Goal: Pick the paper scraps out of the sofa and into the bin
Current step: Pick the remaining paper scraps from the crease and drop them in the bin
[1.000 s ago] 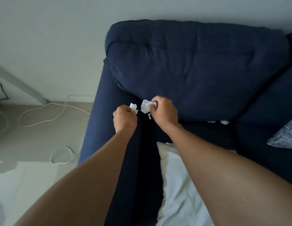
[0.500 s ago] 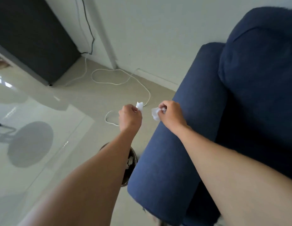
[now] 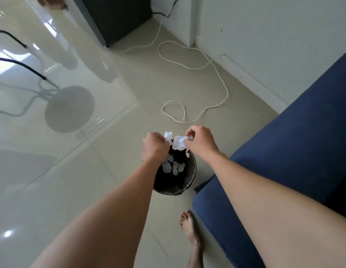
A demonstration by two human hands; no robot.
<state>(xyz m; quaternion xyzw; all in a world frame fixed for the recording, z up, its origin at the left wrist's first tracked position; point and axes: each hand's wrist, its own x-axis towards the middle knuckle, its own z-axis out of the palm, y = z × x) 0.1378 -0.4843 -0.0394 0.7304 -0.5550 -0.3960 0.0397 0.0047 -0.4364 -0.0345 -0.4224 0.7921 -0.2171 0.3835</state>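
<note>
A round black bin (image 3: 188,176) stands on the floor beside the blue sofa's armrest (image 3: 295,149), with several crumpled white scraps (image 3: 173,167) inside. My left hand (image 3: 154,147) hovers over the bin's far rim, pinching a small white paper scrap (image 3: 168,135). My right hand (image 3: 200,141) is close beside it, fingers closed on a larger crumpled white scrap (image 3: 179,144) that hangs above the bin opening. A tiny piece (image 3: 187,153) shows just under that scrap.
A white cable (image 3: 208,60) loops across the tiled floor beyond the bin. A dark cabinet (image 3: 118,16) stands at the wall. A glass tabletop (image 3: 52,113) fills the left, with a stool seen through it. My bare foot (image 3: 191,235) is by the sofa.
My view has swung from the sofa to the floor. Both hands carried their scraps leftward off the armrest and now hold them over the bin.
</note>
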